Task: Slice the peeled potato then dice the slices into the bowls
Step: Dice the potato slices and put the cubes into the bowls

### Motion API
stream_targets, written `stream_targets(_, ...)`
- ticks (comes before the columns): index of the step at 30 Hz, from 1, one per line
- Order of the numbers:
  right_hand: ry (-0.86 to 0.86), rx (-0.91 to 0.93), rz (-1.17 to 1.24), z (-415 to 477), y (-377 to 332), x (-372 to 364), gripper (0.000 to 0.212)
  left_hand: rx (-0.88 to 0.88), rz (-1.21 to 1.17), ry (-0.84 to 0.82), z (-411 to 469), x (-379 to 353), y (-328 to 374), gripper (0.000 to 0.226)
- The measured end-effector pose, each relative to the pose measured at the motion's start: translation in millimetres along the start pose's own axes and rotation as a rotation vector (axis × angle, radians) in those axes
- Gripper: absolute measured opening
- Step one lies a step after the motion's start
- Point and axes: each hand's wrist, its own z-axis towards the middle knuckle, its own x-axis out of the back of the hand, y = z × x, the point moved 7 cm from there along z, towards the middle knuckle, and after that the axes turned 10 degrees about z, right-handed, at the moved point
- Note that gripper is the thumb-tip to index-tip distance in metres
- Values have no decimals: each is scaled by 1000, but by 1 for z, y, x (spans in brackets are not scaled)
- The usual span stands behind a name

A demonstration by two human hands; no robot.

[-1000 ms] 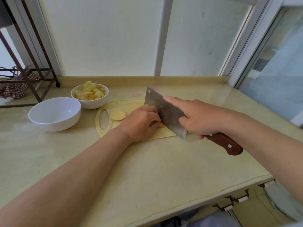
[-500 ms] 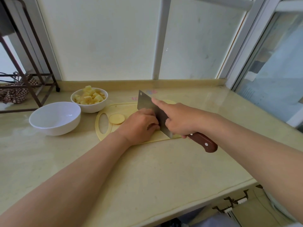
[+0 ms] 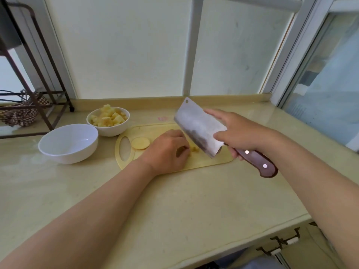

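On the pale yellow cutting board (image 3: pixel 209 162) my left hand (image 3: pixel 167 150) lies curled over small potato pieces (image 3: pixel 194 149), which it mostly hides. My right hand (image 3: pixel 237 131) grips a cleaver (image 3: pixel 198 127) by its brown wooden handle, forefinger stretched along the blade. The blade is tilted up above the board, its flat side facing me, just right of my left hand. One round potato slice (image 3: pixel 140 143) lies on the board near the handle hole. A small white bowl (image 3: pixel 108 129) behind the board holds potato cubes. A larger white bowl (image 3: pixel 68 143) to the left has nothing in it.
Everything sits on a beige stone counter (image 3: pixel 174 206) under a window. A dark metal rack (image 3: pixel 38 78) with patterned cloth stands at the far left. The counter's front edge runs along the lower right, with cabinet handles (image 3: pixel 281 241) below it.
The cleaver has lifted off the board and tipped up, flat side towards me. My left hand stays curled over the pieces on the board.
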Motion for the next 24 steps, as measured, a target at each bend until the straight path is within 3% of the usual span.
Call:
stream_targets(8, 144, -43, 471, 24, 60, 9, 75, 146, -9, -97, 2, -5, -10, 23)
stream_targets(17, 82, -26, 532, 49, 79, -4, 75, 312, 20, -311, 1, -22, -18, 58)
stream_targets(24, -10, 0, 519, 48, 77, -12, 72, 322, -40, -306, 3, -20, -20, 50)
